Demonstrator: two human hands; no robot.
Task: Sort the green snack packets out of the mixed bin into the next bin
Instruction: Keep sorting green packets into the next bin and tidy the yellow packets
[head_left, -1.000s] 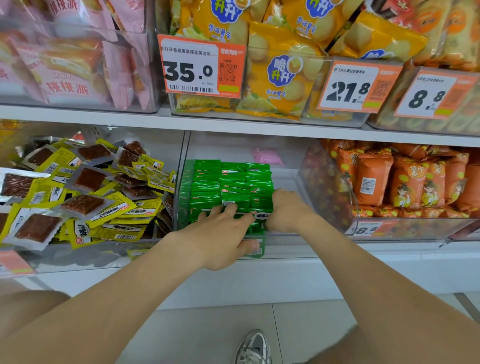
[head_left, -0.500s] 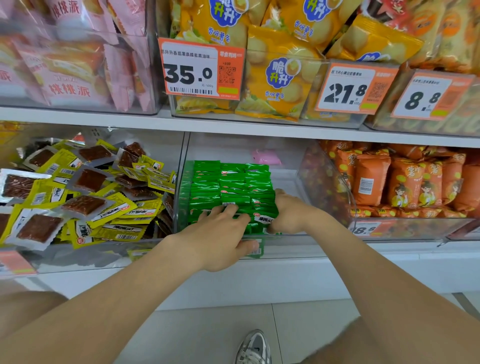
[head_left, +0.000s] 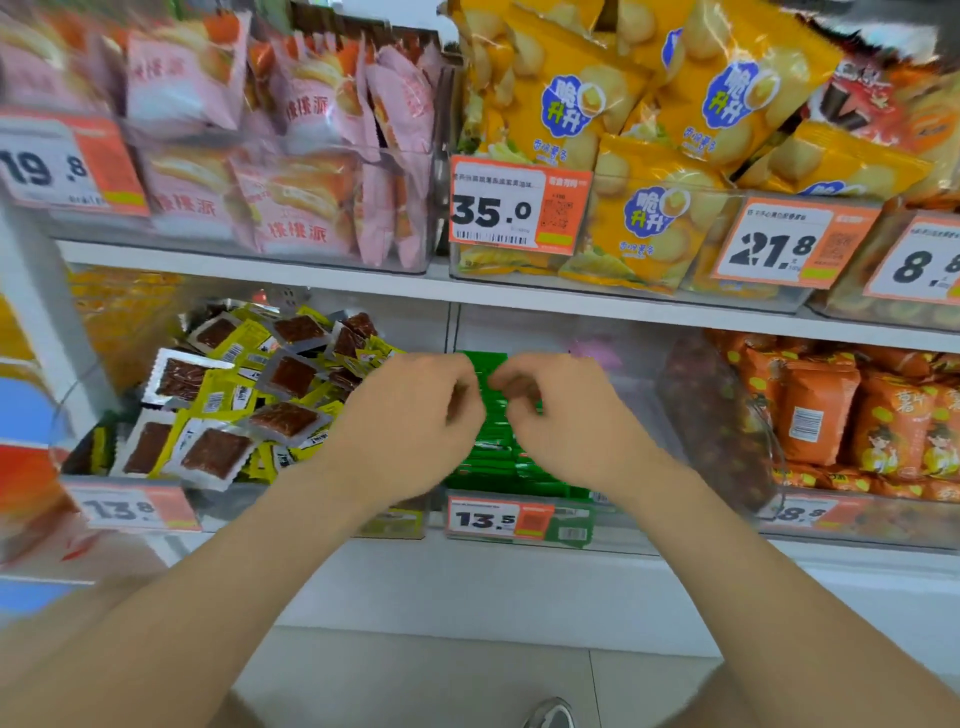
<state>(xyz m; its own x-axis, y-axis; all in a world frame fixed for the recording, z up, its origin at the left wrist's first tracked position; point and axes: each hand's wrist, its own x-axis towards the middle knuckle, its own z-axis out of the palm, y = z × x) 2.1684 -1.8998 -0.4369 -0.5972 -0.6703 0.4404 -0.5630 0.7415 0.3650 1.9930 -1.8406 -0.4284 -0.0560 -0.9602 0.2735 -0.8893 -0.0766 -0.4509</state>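
Observation:
Green snack packets (head_left: 493, 460) lie stacked in rows in the clear middle bin (head_left: 631, 525) on the lower shelf. To its left stands the mixed bin (head_left: 291, 496), heaped with yellow packets with brown windows (head_left: 228, 415); I see no green packet in it. My left hand (head_left: 410, 421) and my right hand (head_left: 566, 421) hover side by side just above the green rows. Both have their fingers loosely curled, and I see nothing in them. The hands hide the middle of the green stack.
Orange packets (head_left: 821, 410) fill the bin to the right. The shelf above carries pink bags (head_left: 291, 171) and yellow crisp bags (head_left: 623, 156), close over the lower bins. Price tags (head_left: 496, 519) hang on the bin fronts. A shoe (head_left: 550, 714) shows on the floor below.
Both hands have lifted off the green packets and curled, moving closer together. The camera has swung left and up, so more of the mixed bin and the upper shelf shows.

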